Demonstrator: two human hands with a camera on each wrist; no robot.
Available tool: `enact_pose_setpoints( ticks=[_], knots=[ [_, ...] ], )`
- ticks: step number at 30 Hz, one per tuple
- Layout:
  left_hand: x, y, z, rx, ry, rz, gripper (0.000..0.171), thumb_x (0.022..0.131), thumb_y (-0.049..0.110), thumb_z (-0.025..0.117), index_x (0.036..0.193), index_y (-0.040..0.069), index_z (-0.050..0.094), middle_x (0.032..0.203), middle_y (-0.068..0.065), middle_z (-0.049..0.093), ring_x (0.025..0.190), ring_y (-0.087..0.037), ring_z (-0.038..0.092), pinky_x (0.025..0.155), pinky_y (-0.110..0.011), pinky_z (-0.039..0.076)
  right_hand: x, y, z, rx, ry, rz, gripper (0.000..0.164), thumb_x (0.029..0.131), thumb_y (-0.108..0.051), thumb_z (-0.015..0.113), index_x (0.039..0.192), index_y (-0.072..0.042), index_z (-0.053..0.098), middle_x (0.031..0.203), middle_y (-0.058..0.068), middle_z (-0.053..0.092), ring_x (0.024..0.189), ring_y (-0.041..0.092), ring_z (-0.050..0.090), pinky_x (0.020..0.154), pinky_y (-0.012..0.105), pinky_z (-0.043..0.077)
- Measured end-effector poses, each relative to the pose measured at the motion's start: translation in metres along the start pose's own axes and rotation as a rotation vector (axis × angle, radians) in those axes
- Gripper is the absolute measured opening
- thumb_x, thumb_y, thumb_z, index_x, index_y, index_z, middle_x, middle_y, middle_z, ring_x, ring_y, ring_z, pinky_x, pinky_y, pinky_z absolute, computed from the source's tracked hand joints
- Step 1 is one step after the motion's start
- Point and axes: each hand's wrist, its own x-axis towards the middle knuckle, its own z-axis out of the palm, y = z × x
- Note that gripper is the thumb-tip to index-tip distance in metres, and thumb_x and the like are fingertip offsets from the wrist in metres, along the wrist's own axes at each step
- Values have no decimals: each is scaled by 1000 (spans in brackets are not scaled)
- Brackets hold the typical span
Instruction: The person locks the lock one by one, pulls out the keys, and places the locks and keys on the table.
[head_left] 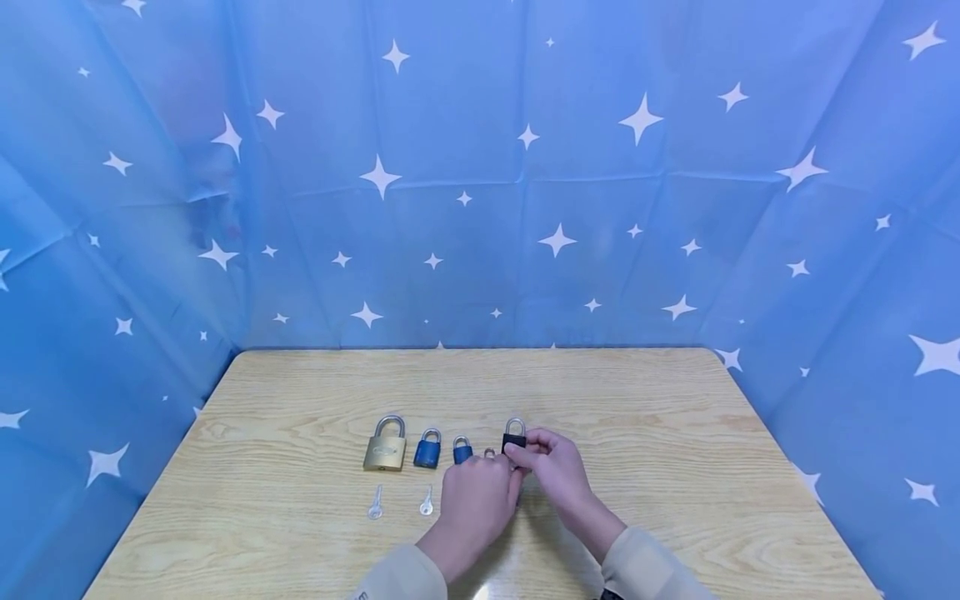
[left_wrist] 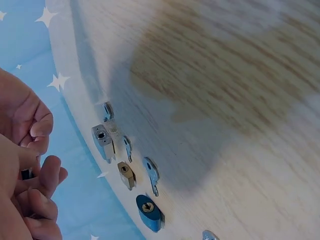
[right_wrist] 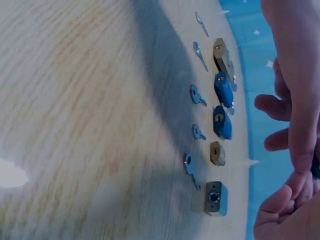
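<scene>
A small black padlock point(head_left: 513, 439) with a silver shackle is held upright above the table by my right hand point(head_left: 558, 471), thumb across its front. My left hand point(head_left: 476, 496) meets it from below and the left, fingers bent, tips close to the padlock's lower end. Whatever those left fingertips pinch is hidden. In the right wrist view only a dark edge of the padlock point(right_wrist: 316, 167) shows between the hands. A row of padlocks lies beside them: a large brass one point(head_left: 385, 452), two blue ones point(head_left: 427, 451), a small brass one point(right_wrist: 216, 153) and a silver-grey one point(right_wrist: 215, 198).
Several keys lie in front of the padlocks, such as a silver key point(head_left: 376, 503) before the large brass one and another key point(right_wrist: 191, 170) near the silver-grey one. The wooden table point(head_left: 285, 417) ends at a blue star-patterned curtain point(head_left: 480, 250) behind and at both sides.
</scene>
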Motion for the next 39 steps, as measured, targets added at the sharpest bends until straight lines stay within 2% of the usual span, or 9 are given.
enact_pose_setpoints(
  ticks=[3, 6, 14, 30, 39],
  knots=[
    [-1, 0, 2, 47, 14, 16, 36, 92, 45, 62, 69, 17, 65, 52, 6, 55, 42, -9, 41, 37, -23, 26, -1, 1, 1, 2, -12, -3, 26, 80, -17, 77, 97, 0, 67, 81, 3, 69, 77, 14, 63, 77, 29, 45],
    [-1, -1, 4, 62, 30, 22, 37, 92, 44, 62, 67, 17, 64, 51, 7, 53, 42, -8, 39, 37, -23, 26, 0, 0, 2, -3, -8, -2, 26, 80, -18, 78, 97, -1, 67, 81, 3, 70, 77, 14, 63, 77, 29, 45],
    [2, -3, 4, 18, 47, 23, 37, 93, 45, 61, 66, 19, 64, 49, 8, 54, 40, -7, 39, 37, -22, 24, 1, -2, 0, -25, -9, 11, 26, 81, -19, 77, 97, -2, 67, 84, 4, 70, 80, 15, 60, 78, 31, 42],
    [5, -4, 4, -12, 31, 33, 41, 93, 41, 60, 58, 20, 52, 47, 8, 48, 39, -7, 34, 36, -22, 21, 5, 2, -1, -38, 11, 18, 23, 82, -19, 77, 93, -2, 66, 80, 2, 68, 77, 13, 58, 71, 28, 43],
    [3, -2, 8, 42, -24, 38, 38, 95, 43, 58, 67, 17, 61, 50, 7, 52, 41, -8, 39, 37, -23, 25, 8, 6, 0, -12, 12, 18, 21, 81, -15, 77, 92, -1, 65, 78, 2, 68, 75, 13, 61, 74, 29, 46]
  ],
)
